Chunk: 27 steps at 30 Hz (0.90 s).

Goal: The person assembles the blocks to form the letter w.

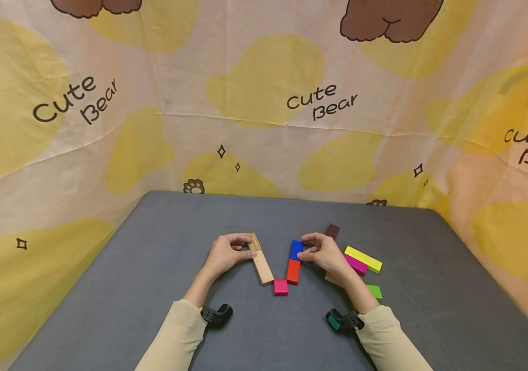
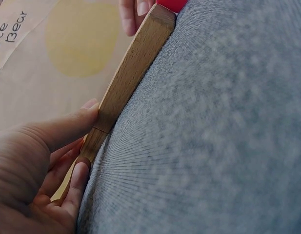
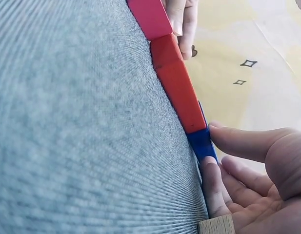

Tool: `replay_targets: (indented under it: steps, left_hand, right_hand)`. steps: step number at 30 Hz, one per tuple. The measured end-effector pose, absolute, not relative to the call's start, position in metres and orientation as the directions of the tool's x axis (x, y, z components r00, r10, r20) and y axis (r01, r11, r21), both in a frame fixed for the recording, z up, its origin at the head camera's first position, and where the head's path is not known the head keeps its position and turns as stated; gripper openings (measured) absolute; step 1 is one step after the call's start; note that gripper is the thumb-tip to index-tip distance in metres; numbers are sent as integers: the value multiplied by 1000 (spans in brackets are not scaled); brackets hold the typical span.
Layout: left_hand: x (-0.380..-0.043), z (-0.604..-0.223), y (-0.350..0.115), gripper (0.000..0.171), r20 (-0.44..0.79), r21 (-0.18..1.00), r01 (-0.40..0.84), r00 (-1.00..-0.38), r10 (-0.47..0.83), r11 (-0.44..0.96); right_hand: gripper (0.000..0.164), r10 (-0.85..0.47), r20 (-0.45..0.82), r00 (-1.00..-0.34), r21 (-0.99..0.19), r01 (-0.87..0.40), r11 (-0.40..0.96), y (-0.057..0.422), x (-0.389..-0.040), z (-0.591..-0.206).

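My left hand (image 1: 225, 255) pinches the far part of a line of plain wooden blocks (image 1: 262, 268). The left wrist view shows the thumb near a joint between two wooden blocks (image 2: 135, 66). My right hand (image 1: 327, 254) holds a blue block (image 1: 296, 249) between thumb and fingers; the fingers partly cover it in the right wrist view. A red block (image 1: 293, 271) lies end to end with the blue one, on its near side. Between the near ends of the wooden and red lines sits a short pink block (image 1: 280, 287), touching or almost touching both.
Right of my right hand lie a yellow block (image 1: 363, 259), a magenta block (image 1: 356, 265), a green block (image 1: 375, 292) and a dark brown block (image 1: 332, 231). A wooden block (image 1: 333, 279) is partly under the right wrist. Patterned cloth (image 1: 264, 154) hangs behind the grey table (image 1: 189, 216).
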<state>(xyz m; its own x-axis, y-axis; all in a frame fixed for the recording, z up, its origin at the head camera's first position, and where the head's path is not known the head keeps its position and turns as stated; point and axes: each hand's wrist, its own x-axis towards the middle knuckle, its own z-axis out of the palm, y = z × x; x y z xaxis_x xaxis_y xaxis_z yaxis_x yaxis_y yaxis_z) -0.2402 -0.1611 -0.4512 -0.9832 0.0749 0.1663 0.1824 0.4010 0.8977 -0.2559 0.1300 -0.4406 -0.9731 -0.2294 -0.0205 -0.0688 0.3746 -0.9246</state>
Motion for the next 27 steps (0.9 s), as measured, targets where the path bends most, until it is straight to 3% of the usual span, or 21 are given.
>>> replay_targets:
  steps: [27]
  left_hand:
    - [-241,-453,-161,32,173,896,187,-982,72,403]
  right_hand:
    - [43,-239,-35,-970,-928,-57,368,131,-255,-440]
